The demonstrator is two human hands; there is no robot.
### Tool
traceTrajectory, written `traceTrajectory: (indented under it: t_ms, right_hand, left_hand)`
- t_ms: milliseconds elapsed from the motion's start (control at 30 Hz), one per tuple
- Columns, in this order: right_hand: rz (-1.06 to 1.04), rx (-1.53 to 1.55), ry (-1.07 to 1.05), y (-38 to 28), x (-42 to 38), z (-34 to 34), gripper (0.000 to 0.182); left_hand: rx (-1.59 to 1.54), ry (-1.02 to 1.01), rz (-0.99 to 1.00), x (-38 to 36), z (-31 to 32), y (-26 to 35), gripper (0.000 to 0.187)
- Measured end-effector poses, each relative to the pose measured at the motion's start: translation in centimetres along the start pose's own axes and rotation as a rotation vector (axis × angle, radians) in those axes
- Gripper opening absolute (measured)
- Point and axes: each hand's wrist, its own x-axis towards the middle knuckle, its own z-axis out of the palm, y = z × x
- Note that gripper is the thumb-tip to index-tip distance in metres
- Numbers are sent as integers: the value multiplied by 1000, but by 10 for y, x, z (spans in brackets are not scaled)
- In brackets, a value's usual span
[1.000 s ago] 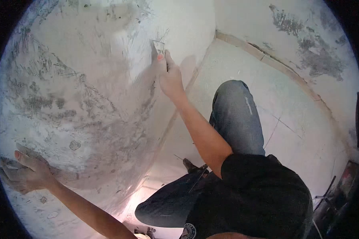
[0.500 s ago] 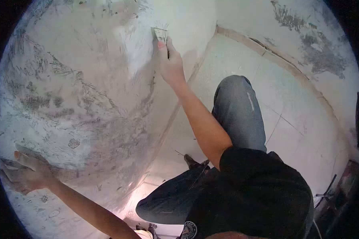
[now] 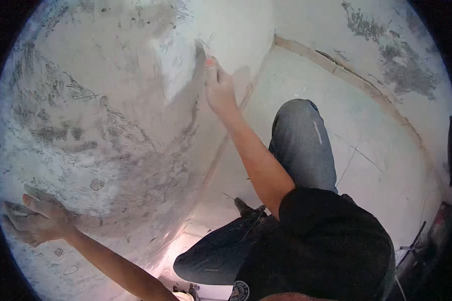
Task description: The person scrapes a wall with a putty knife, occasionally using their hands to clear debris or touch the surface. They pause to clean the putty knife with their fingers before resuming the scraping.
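My right hand (image 3: 220, 89) is closed round a putty knife (image 3: 205, 50), thumb stretched along it. Its blade shows nearly edge-on, right at the patchy wall (image 3: 135, 65), beside a bright white patch. The handle is mostly hidden in my fingers. At the lower left, my left hand (image 3: 41, 216) lies spread on the same wall, fingers apart and holding nothing. Grey smears and rough scrape marks cover the wall between both hands.
My bent knee (image 3: 302, 143) rises over the pale tiled floor (image 3: 361, 130). A brownish strip (image 3: 336, 67) runs along the foot of the wall at right, which has grey patches (image 3: 407, 70). Dark items (image 3: 412, 246) lie at the right edge.
My right hand has moved slightly down and right along the wall, and the putty knife has turned from showing its blade's face to nearly edge-on. My left hand keeps its place.
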Motion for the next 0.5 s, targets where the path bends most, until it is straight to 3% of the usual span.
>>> traceTrajectory:
  t_ms: [67,133,300,500]
  right_hand:
    - [73,13,-55,-6,1,0,73]
    - [-94,43,19,-3,3,4,73]
    - [-135,-131,122,10,-1,8,73]
    - [77,40,-32,0,4,-2,69]
  left_hand:
    - [42,9,-1,0,1,0,69]
    - [83,2,-9,-2,-2,4,68]
    - [16,3,-33,-3,3,-1,66]
    - [6,42,7,1,2,1,66]
